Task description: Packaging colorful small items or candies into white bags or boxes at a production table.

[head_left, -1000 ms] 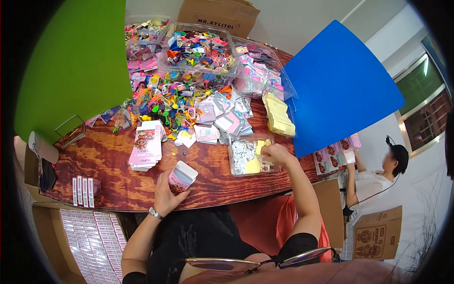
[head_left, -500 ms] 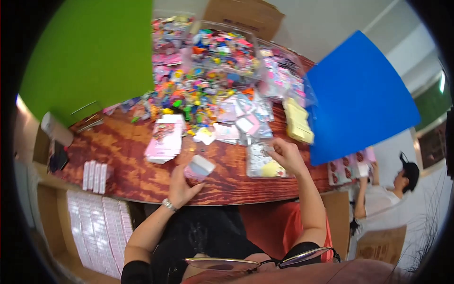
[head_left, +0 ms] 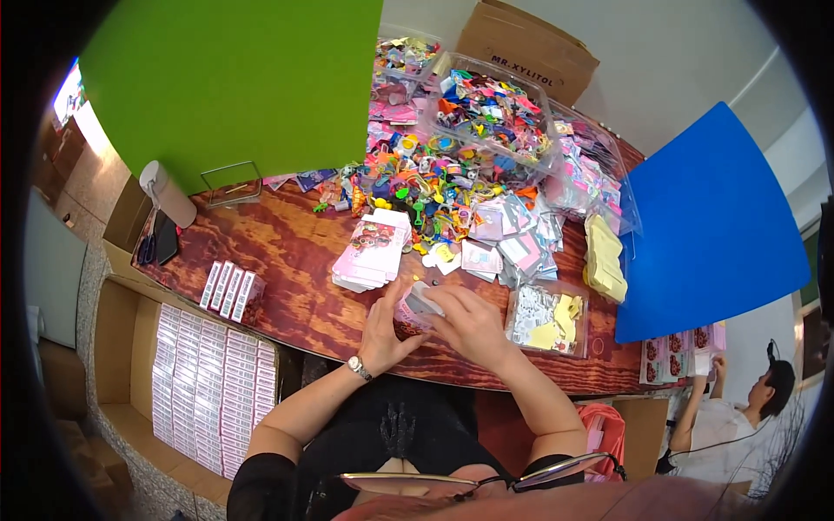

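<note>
My left hand (head_left: 382, 337) is wrapped round a small pink patterned carton (head_left: 407, 314) at the table's near edge. The carton's pale top flap stands up. Over its open end, my right hand (head_left: 472, 323) has its thumb and fingers bent together against the carton. Whatever they pinch is hidden. Just behind the carton lies a stack of flat pink-and-white cartons (head_left: 374, 250). To the right is a clear tray (head_left: 584, 349) with small silvery-white pieces and pale yellow slips.
Small colourful toys (head_left: 426, 187) are heaped behind, below a filled clear bin (head_left: 543, 82). Folded yellow paper (head_left: 604, 260) lies by a blue panel (head_left: 712, 226). A green panel (head_left: 234, 87) stands left, near several filled cartons (head_left: 233, 291). A box of packed cartons (head_left: 213, 382) sits lower left. A co-worker (head_left: 721, 425) is at right.
My right hand has moved left from the small tray to the carton's open end. My left hand still holds the carton. The whole view has shifted, so everything appears farther right.
</note>
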`<state>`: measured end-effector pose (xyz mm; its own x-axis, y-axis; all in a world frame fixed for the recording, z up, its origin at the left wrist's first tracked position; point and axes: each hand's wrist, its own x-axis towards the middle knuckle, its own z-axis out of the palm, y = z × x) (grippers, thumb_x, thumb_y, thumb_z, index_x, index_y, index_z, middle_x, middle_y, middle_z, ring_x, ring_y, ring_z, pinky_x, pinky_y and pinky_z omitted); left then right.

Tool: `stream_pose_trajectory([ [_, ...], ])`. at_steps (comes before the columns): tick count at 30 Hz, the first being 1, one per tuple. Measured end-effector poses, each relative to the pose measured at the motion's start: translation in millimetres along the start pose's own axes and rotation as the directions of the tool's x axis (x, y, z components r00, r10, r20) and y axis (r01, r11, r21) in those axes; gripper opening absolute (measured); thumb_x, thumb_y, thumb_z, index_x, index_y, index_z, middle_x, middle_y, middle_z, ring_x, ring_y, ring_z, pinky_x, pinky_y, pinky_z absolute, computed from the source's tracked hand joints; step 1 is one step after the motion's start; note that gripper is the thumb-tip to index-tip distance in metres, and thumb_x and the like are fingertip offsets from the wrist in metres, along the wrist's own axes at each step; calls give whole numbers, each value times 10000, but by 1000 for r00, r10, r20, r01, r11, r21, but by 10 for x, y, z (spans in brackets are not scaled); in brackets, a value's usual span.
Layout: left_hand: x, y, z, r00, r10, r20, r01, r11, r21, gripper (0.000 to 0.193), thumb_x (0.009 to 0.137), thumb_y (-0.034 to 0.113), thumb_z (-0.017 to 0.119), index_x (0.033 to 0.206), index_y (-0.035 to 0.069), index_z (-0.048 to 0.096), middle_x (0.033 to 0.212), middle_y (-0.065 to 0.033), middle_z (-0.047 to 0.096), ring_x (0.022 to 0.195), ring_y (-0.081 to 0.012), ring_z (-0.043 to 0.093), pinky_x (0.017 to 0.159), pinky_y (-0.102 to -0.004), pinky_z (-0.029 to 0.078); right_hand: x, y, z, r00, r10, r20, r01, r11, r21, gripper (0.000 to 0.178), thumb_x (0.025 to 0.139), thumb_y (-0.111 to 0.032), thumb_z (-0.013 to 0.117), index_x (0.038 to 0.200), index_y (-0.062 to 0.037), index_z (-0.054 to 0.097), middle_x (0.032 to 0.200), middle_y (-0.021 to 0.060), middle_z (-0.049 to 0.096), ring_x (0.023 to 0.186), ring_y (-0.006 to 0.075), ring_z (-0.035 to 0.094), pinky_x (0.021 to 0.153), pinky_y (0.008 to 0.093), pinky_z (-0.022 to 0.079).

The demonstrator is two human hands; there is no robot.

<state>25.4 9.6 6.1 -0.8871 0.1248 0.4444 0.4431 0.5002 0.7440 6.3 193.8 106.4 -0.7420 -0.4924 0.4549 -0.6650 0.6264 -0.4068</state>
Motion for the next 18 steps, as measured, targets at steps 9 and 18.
stream_pose_trajectory([
  [9,17,-50,-25,985,132,-111,-148,977,-151,984,669,193,911,1460,113,331,1264,-197,562,1079,-374,603,849,-448,525,-318,10,328,974,48,-219,-30,996,87,346,798,-87,806,1123,-42,696,1149,153,641,976,297,666,798,377,548],
  [18,-17,-48,-112,985,171,-16,-171,972,-160,748,663,178,894,1260,109,449,1095,-154,589,977,-353,619,775,-423,530,-262,-128,239,941,339,1,-272,754,599,172,941,-65,656,1104,-11,672,1116,128,668,953,207,655,817,311,518],
])
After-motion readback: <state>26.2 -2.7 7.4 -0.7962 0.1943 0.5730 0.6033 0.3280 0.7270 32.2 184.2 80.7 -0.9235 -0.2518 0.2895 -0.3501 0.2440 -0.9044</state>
